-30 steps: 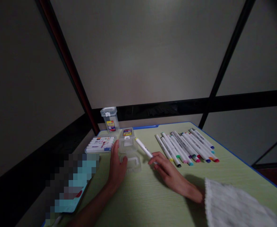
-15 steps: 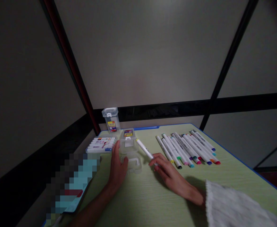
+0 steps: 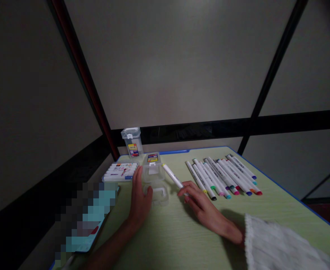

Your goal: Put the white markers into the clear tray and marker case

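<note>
Between the fingers of my right hand [image 3: 197, 202] is a white marker pen [image 3: 173, 176] with a yellow end, pointing up and left toward a clear plastic box [image 3: 153, 173]. The box lies on its side with its lid [image 3: 161, 197] swung open toward me. My left hand [image 3: 141, 198] is at the box's left side, thumb and fingers apart, the thumb over the lid's edge. Whether its fingertips touch the box I cannot tell. To the right, several white markers [image 3: 210, 176] with coloured ends lie side by side in a loose group.
A closed clear box [image 3: 133, 144] stands upright at the back left. In front of it lies a flat case of white pens [image 3: 121, 171]. A phone-like device [image 3: 97, 221], partly blurred out, is at the left edge of the green table [image 3: 170, 240]. Walls stand behind and left.
Almost nothing differs. Both hands, the held marker and the open box keep their places.
</note>
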The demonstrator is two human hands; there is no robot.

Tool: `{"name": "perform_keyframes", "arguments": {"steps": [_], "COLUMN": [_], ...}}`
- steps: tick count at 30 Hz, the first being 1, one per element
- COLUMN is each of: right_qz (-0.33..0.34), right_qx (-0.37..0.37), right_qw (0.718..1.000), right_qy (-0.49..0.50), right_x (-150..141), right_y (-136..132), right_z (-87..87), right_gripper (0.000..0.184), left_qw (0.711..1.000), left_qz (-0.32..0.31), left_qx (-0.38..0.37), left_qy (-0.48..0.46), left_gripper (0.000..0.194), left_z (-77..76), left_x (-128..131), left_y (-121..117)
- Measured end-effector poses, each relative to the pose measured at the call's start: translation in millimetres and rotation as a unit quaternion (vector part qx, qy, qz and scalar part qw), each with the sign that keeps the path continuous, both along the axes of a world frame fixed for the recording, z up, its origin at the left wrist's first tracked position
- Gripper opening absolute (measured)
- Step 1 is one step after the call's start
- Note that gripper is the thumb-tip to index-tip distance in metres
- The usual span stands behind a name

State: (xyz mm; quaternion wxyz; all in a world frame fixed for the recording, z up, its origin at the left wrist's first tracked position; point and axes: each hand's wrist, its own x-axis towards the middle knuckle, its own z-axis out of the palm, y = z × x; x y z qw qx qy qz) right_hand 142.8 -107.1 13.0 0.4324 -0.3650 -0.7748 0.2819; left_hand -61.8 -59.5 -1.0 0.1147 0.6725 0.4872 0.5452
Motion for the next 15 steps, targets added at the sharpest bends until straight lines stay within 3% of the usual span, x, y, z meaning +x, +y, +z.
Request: {"name": "perform_keyframes", "arguments": {"steps": [15], "right_qz": [0.017], "right_qx": [-0.018], "right_qw": [1.000], "right_qy": [0.014], "right_x": [-1.6], "right_y": [-0.7], "right_z": [-3.4], "right_gripper": [0.010], "left_qw": [0.983], "left_qz": [0.001], "left_qx": [0.140], "left_qy": [0.120], "left_gripper": [0.060], "left_z": [12.9], "left_x": [3.4], "left_y": [-14.6]}}
